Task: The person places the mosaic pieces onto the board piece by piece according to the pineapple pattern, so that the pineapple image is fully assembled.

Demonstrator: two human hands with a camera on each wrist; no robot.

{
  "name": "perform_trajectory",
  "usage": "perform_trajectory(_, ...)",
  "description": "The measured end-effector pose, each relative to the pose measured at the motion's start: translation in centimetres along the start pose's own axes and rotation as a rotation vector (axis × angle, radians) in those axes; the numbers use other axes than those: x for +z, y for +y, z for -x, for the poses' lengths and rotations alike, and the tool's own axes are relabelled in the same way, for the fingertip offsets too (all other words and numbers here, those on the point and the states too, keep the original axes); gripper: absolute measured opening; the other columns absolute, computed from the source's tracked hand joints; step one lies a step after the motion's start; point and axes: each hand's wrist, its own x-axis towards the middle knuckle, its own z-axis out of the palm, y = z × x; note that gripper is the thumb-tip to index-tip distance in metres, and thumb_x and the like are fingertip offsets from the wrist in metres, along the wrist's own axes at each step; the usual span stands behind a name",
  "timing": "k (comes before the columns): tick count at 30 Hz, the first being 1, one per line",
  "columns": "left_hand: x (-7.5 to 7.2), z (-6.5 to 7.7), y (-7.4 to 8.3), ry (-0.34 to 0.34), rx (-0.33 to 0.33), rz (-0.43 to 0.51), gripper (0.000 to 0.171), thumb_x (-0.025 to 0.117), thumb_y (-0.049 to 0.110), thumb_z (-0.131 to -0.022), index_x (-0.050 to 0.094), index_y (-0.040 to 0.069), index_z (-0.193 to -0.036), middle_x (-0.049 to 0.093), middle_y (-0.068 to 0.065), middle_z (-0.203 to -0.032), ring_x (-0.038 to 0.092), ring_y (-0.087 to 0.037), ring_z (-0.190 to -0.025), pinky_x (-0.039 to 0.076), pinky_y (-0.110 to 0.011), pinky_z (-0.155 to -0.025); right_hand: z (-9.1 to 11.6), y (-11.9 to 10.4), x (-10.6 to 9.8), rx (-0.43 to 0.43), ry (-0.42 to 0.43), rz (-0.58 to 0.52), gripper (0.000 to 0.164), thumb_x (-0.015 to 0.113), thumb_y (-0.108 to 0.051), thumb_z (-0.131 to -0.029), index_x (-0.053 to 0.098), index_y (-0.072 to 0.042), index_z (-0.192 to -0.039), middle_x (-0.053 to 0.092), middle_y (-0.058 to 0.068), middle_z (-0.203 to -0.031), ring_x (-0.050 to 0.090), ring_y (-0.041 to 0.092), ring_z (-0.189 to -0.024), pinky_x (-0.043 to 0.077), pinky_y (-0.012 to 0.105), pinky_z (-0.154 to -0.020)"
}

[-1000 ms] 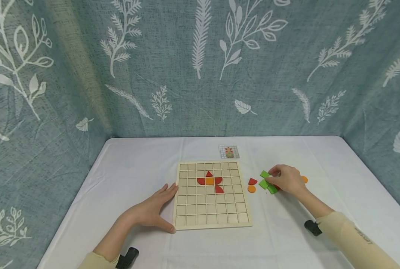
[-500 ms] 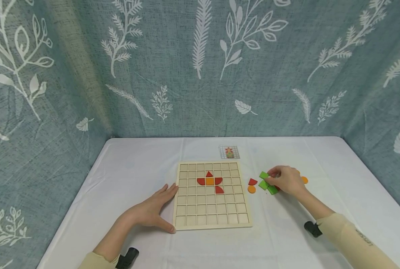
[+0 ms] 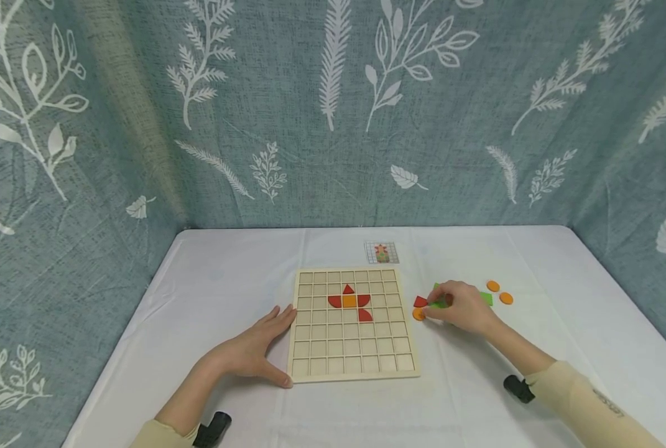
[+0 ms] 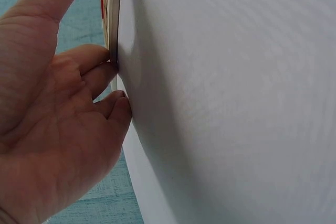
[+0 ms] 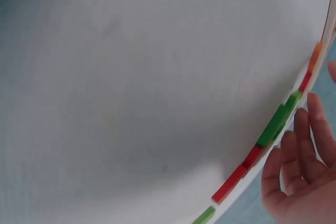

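My left hand (image 3: pixel 254 348) steadies the wooden grid board (image 3: pixel 321 348), its spread fingers and thumb touching the left edge. In the left wrist view that hand (image 4: pixel 68 108) has fingertips right at the frame. On the board lie an orange square (image 3: pixel 349 302), a red triangle (image 3: pixel 348 290) and red rounded-corner pieces (image 3: pixel 365 315). My right hand (image 3: pixel 464 306) hovers over loose pieces right of the board, thumb and fingers parted around a green piece (image 3: pixel 438 305). Close to its fingertips are a red quarter piece (image 3: pixel 420 302) and an orange disc (image 3: pixel 418 314). The right palm hides some pieces.
Behind the board lies a small picture card (image 3: pixel 382 252) with a gridded figure. Two orange discs (image 3: pixel 493 286) and a green piece (image 3: pixel 486 298) lie beyond my right hand. White cloth (image 3: pixel 456 398) covers the table; a patterned curtain (image 3: pixel 288 112) stands behind it.
My right hand has moved left from the green pieces toward the red quarter piece and orange disc, uncovering pieces on its right. My left hand and the board have stayed put.
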Motion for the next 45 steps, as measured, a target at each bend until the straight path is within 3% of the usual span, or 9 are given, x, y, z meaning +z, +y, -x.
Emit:
perform_trajectory(5, 0.0, -0.1, 0.0, 0.002, 0.001, -0.005, 0.123, 0.090, 0.046, -0.060, 0.023, 0.002, -0.154, 0.015, -0.013, -0.161, 0.004, -0.038, -0.148, 0.014, -0.062, -0.113, 0.1, -0.6, 0.5, -0.017, -0.022, 0.030, 0.030, 0.084, -0.042, -0.073, 0.072, -0.017, -0.084, 0.061, -0.006, -0.082, 0.048, 0.014, -0.074, 0.042, 0.031, -0.065)
perform_trajectory(17, -0.3, -0.1, 0.1, -0.003, 0.001, -0.006, 0.122, 0.090, 0.044, -0.061, 0.023, 0.002, -0.154, 0.016, -0.014, -0.161, 0.004, -0.039, -0.147, 0.013, -0.063, -0.112, 0.0, -1.1, 0.9, -0.053, -0.014, 0.055, 0.021, 0.085, -0.028, -0.075, 0.072, -0.014, -0.084, 0.060, -0.007, -0.080, 0.050, 0.015, -0.077, 0.043, 0.032, -0.069)
perform_trajectory(24, -0.3, 0.0, 0.2, -0.008, -0.006, 0.000, 0.123, 0.090, 0.044, -0.061, 0.023, 0.001, -0.154, 0.015, -0.014, -0.162, 0.003, -0.038, -0.148, 0.013, -0.062, -0.113, 0.0, -1.3, 1.0, -0.027, -0.017, 0.063, 0.020, 0.083, -0.028, -0.076, 0.073, -0.013, -0.084, 0.059, -0.007, -0.079, 0.051, 0.015, -0.078, 0.044, 0.032, -0.070)
perform_trajectory(32, -0.3, 0.1, 0.2, -0.009, 0.003, 0.008, 0.123, 0.090, 0.044, -0.060, 0.023, 0.001, -0.154, 0.015, -0.014, -0.162, 0.004, -0.038, -0.148, 0.013, -0.062, -0.113, -0.1, -1.9, 1.3, -0.008, 0.009, 0.028, 0.019, 0.083, -0.030, -0.076, 0.074, -0.015, -0.086, 0.063, -0.007, -0.085, 0.054, 0.013, -0.079, 0.046, 0.031, -0.069)
perform_trajectory(39, -0.3, 0.1, 0.1, -0.008, 0.005, 0.013, 0.123, 0.090, 0.045, -0.060, 0.023, 0.000, -0.154, 0.015, -0.015, -0.161, 0.004, -0.039, -0.147, 0.012, -0.063, -0.113, -0.5, -3.4, 1.8, -0.075, 0.044, -0.072, 0.017, 0.083, -0.027, -0.075, 0.075, -0.016, -0.086, 0.065, -0.007, -0.085, 0.059, 0.014, -0.078, 0.049, 0.030, -0.069)
perform_trajectory(45, -0.3, 0.1, 0.1, -0.011, 0.008, 0.007, 0.123, 0.090, 0.045, -0.061, 0.023, 0.001, -0.154, 0.015, -0.014, -0.161, 0.004, -0.039, -0.148, 0.013, -0.062, -0.113, -1.3, -5.3, 2.8, -0.101, 0.016, -0.108, 0.020, 0.084, -0.029, -0.073, 0.075, -0.018, -0.087, 0.065, -0.006, -0.086, 0.055, 0.013, -0.075, 0.047, 0.027, -0.065)
